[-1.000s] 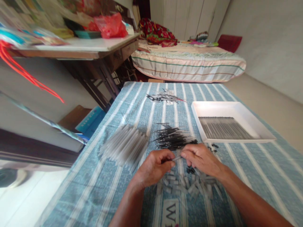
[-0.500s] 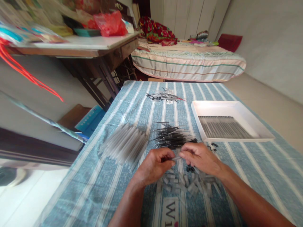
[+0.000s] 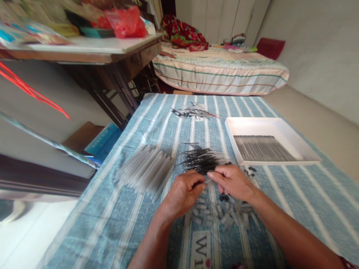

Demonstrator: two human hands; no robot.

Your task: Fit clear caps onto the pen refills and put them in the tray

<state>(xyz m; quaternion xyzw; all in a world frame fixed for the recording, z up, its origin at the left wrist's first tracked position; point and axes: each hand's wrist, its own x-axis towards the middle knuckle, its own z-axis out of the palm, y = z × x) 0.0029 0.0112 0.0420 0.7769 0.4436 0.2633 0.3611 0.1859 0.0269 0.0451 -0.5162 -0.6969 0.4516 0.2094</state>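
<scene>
My left hand is closed, thumb and fingers pinching a small translucent piece that looks like a pen part. Facing it, my right hand is also closed, fingertips pressed together at the piece's other end; its grip is mostly hidden. Just beyond both hands lies a pile of dark, thin pen refills. Translucent tubes like pen barrels are heaped to the left. Below the hands are scattered short translucent caps, with small black parts beside my right hand.
A white open box at the right holds a row of pens. Thin loose parts lie at the far end of the striped tablecloth. Small black pieces sit by the box. A side desk and a bed stand beyond.
My hands have drawn closer together, so less of the translucent piece shows between them. The right hand has shifted slightly left. The whole view has moved a little.
</scene>
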